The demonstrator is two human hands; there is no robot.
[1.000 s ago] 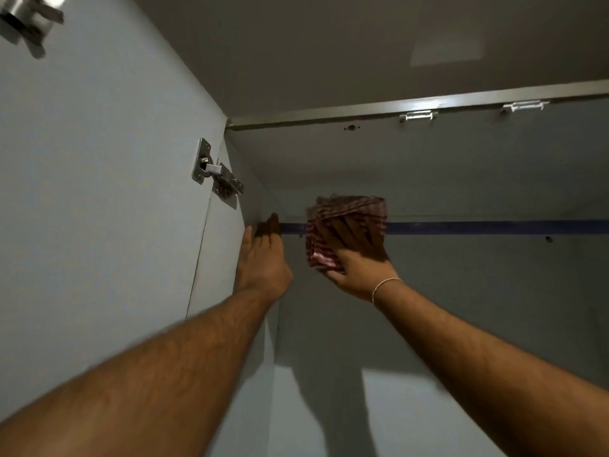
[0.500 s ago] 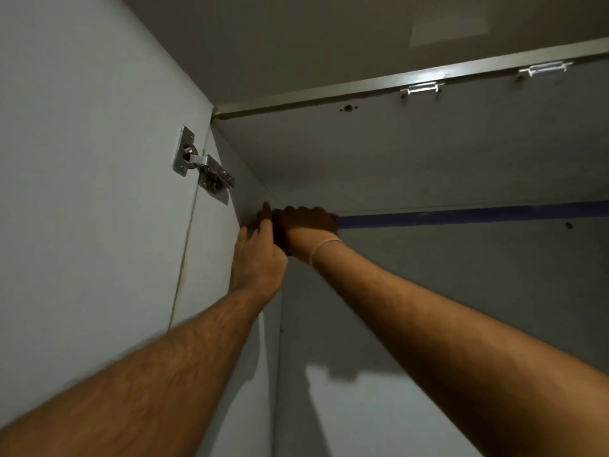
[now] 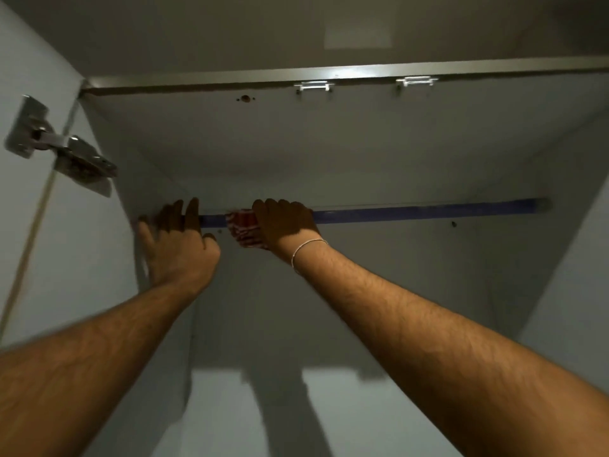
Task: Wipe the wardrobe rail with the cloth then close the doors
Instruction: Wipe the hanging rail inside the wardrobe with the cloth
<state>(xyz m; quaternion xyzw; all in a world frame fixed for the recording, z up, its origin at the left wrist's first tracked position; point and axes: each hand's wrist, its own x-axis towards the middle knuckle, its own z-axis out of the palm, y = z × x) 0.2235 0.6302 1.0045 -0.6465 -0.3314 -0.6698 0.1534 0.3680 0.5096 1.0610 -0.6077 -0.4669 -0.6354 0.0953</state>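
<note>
**Cloth hand has slid right along the rail, away from the left end**

Head view: Half a second ago the two hands were bunched together at the left end of the rail, and the cloth was hidden behind them. Now the right hand (image 3: 285, 222) has moved right along the blue wardrobe rail (image 3: 425, 212), leaving a short bare stretch of rail between it and the left hand (image 3: 178, 239). The red-and-white striped cloth (image 3: 244, 227) shows again, bunched at the left side of the right hand. The view has also tipped, so the door hinge (image 3: 62, 153) now sits at the far left edge of the frame and the rail's right end is in sight at centre right.

The right arm reaches up from the lower right, wrist bent, with a thin bracelet (image 3: 308, 247) across it. The right hand's fingers are curled over the top of the rail, clamped on the cloth wrapped around it. The left arm rises from the lower left; the left hand is open, fingers spread and pointing up, resting at the rail's left end by the wardrobe's side panel (image 3: 108, 245), holding nothing. Two small metal brackets (image 3: 313, 86) sit under the front edge of the top panel, in the upper centre.
</note>
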